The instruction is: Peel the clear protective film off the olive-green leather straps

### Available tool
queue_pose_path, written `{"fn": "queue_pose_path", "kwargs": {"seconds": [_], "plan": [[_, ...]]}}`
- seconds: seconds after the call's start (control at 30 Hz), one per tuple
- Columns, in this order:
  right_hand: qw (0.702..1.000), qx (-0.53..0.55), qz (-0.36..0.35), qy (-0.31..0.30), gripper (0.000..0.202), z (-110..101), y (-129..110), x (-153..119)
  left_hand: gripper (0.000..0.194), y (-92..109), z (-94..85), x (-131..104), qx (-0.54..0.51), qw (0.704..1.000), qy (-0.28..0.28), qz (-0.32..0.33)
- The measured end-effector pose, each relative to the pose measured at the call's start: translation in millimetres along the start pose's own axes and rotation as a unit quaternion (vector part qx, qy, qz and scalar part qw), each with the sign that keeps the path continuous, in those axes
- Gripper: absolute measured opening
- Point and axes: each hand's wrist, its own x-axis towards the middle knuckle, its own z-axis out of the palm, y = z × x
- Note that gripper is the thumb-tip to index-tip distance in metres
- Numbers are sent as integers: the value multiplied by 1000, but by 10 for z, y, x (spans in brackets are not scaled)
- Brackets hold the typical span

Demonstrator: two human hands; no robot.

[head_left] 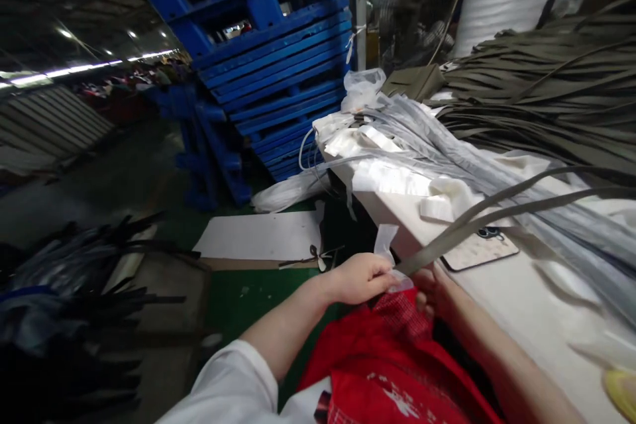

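At the table's near edge my left hand is closed, thumb and fingers pinching a translucent white strip of film at the end of long grey-olive fabric strips. My right hand is close beside it, its fingers curled at the strips' underside; the strips partly hide its grip. From the hands, the fabric strips run up and to the right over the table. A red apron lies just below both hands.
The white table carries a phone, grey strip bundles and a heap of olive strips. Stacked blue pallets stand behind. Dark strips lie at left; a white board is on the floor.
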Motion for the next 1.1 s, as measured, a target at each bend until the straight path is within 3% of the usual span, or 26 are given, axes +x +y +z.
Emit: {"fn": "queue_pose_path", "kwargs": {"seconds": [0.03, 0.1, 0.23, 0.3, 0.43, 0.57, 0.67, 0.77, 0.83, 0.97, 1.03, 1.1], "plan": [[998, 55, 12, -14, 71, 166, 91, 57, 33, -24, 66, -23, -8, 1000, -14, 5], [991, 132, 32, -14, 59, 303, 177, 126, 31, -97, 187, -96, -43, 998, -45, 5], [974, 223, 15, 29, 41, 17, 148, 81, 35, -313, 336, -323, -176, 966, -182, -51], [961, 265, -6, 77, 29, -182, 109, 37, 37, -394, 382, -418, -208, 952, -216, -62], [941, 313, -2, 131, 17, -277, 65, 30, 31, -357, 450, -457, -89, 987, -123, -43], [972, 218, 8, 90, 32, 13, 109, 62, 24, -136, 467, -404, 106, 990, -66, -64], [993, 96, 56, 38, 46, 216, 164, 61, 23, -42, 449, -402, 163, 983, -40, -73], [995, 44, 82, -27, 52, 243, 194, 60, 25, -80, 382, -440, 110, 991, -42, -62], [998, 12, 35, -41, 49, 183, 193, 67, 26, -156, 299, -483, 39, 998, -30, -40], [998, -32, -31, -41, 43, 40, 166, 60, 30, -329, 70, -605, -27, 998, 27, -43], [999, -22, -20, -33, 45, -15, 155, 37, 34, -395, -31, -668, -36, 997, 27, -66], [999, -24, -36, 13, 43, -63, 148, 8, 38, -435, -89, -706, -60, 996, 3, -68]]}}
